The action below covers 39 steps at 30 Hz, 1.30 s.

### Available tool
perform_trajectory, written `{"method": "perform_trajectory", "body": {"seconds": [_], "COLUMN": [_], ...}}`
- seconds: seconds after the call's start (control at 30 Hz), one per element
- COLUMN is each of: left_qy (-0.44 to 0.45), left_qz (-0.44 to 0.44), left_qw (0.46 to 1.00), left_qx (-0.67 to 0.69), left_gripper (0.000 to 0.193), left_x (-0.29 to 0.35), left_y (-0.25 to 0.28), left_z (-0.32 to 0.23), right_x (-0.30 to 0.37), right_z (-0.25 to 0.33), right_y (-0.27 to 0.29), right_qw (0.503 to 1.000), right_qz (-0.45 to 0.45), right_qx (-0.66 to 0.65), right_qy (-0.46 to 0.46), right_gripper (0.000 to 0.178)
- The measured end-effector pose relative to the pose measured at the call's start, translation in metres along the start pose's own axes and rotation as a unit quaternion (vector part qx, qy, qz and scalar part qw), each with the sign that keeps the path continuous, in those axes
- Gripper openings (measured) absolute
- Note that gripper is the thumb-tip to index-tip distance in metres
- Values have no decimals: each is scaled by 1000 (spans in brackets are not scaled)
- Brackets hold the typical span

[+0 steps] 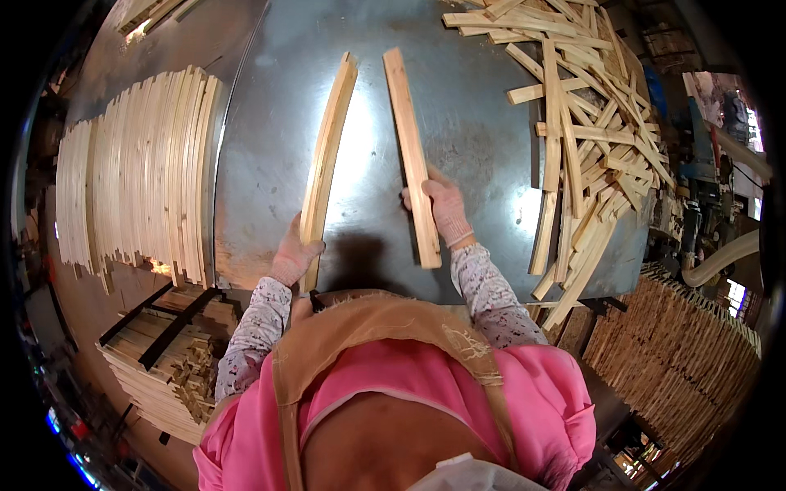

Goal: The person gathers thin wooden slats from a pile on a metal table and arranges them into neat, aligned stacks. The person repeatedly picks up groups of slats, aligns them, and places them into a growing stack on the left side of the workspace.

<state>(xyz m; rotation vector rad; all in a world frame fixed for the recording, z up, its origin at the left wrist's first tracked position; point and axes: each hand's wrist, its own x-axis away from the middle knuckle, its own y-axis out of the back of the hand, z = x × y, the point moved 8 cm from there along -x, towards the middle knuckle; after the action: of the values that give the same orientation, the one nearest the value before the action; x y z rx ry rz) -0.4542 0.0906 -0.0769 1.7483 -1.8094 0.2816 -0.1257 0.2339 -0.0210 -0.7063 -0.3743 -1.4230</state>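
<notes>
My left hand [296,252], in a light pinkish glove, is closed round the near end of a pale wooden strip [329,155]. That strip points away from me and leans a little to the right at its far end. In my right hand [446,204], gloved the same way, is a second wooden strip [407,143], gripped below its middle with the thumb on top. The two strips are apart, held over the grey metal tabletop [270,147]. Their far ends come closer together than their near ends.
Loose wooden strips [573,123] lie in a jumbled heap along the table's right side. To the left, many strips stand side by side in a neat row [139,172]. Stacked wood [172,360] sits at the lower left, and a large stack [671,352] at the lower right.
</notes>
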Motion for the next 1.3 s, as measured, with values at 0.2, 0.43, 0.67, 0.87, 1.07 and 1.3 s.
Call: {"method": "perform_trajectory", "body": {"seconds": [0.2,0.43,0.67,0.87,1.07,1.3], "left_qy": [7,46,42,31,62,58], "left_qz": [24,8,73,41,55,101], "left_qw": [993,991,968,975,965,957], "left_qx": [119,122,235,216,248,267], "left_gripper": [83,70,68,54,54,64], "left_x": [-6,-19,-35,-33,-43,-60], "left_y": [-32,-40,-57,-59,-64,-106], "left_z": [-14,-21,-35,-46,-39,-120], "right_x": [97,106,-38,-58,-21,10], "right_z": [-119,-42,335,243,84,91], "right_y": [23,59,206,315,280,227], "right_qw": [986,985,507,745,842,918], "right_qz": [81,-28,-262,-399,-387,-288], "right_qx": [5,162,759,475,360,215], "right_qy": [-143,49,312,245,106,168], "right_gripper": [42,32,25,56,61,51]}}
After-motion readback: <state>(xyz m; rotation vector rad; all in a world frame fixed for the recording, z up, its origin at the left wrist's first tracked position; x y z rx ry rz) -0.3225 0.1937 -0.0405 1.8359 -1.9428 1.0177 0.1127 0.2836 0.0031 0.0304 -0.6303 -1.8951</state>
